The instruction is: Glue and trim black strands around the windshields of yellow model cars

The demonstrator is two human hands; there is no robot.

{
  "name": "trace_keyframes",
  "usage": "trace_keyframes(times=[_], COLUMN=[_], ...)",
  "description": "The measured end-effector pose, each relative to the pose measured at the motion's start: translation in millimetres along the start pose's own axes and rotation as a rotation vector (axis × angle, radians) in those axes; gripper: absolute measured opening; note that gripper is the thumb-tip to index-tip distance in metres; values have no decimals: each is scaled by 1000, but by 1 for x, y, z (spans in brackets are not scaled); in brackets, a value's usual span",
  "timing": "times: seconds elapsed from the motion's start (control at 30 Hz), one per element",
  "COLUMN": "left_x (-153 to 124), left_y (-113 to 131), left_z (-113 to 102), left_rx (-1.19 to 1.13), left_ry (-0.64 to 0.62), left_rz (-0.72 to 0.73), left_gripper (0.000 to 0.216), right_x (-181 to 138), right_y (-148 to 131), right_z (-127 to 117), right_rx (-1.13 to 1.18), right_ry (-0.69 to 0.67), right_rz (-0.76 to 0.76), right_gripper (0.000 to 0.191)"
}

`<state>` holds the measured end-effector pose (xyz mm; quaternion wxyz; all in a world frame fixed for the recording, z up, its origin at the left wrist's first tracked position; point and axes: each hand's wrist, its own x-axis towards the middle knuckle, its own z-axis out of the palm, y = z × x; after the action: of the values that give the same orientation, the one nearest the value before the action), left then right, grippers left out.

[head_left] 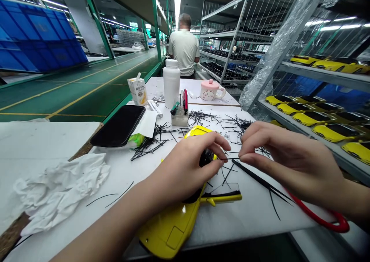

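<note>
Left hand: my fingers are curled over the yellow car shell, with thumb and forefinger pinched on the left end of a thin black strip.
Right hand: thumb and forefinger are pinched on the strip's right end, the other fingers loosely bent and off the bench.
Strip: thin, straight and black, it is held level between my two hands, just above the bench top.
Car shell: glossy yellow with a dark patch under my left fingertips. It lies lengthwise toward me, its near end jutting over the front edge of the bench.
Room by my hands: there is bare white bench in front of my right hand. A red-handled tool lies under my right wrist, close to the right edge.
Left of me: a crumpled white cloth, well apart from my left arm.
Behind the shell: loose black strips lie scattered, then a black phone and a small tub of tools.
Far end: a juice carton, a white bottle and a pink mug.
Right side: a wire rack stands just beside the bench, holding more yellow shells.
Beyond: a person stands with their back to me.
</note>
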<state>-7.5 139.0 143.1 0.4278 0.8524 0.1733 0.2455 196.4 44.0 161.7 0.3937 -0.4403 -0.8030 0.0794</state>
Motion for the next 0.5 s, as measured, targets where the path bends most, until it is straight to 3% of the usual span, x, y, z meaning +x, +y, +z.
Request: trace_keyframes(times=[0.17, 0.33, 0.5], left_x=[0, 2, 5], left_y=[-7, -5, -6], left_z=[-2, -4, -2], left_rx=[261, 126, 270], left_ry=[-36, -63, -51], left_rz=[-65, -4, -45], left_gripper=[24, 18, 15], right_x=[0, 0, -4], right_y=[2, 2, 4], right_z=[0, 1, -1], right_rx=[-27, -15, -6], right_ry=[6, 4, 24], right_rz=[3, -7, 21], right_gripper=[11, 11, 13])
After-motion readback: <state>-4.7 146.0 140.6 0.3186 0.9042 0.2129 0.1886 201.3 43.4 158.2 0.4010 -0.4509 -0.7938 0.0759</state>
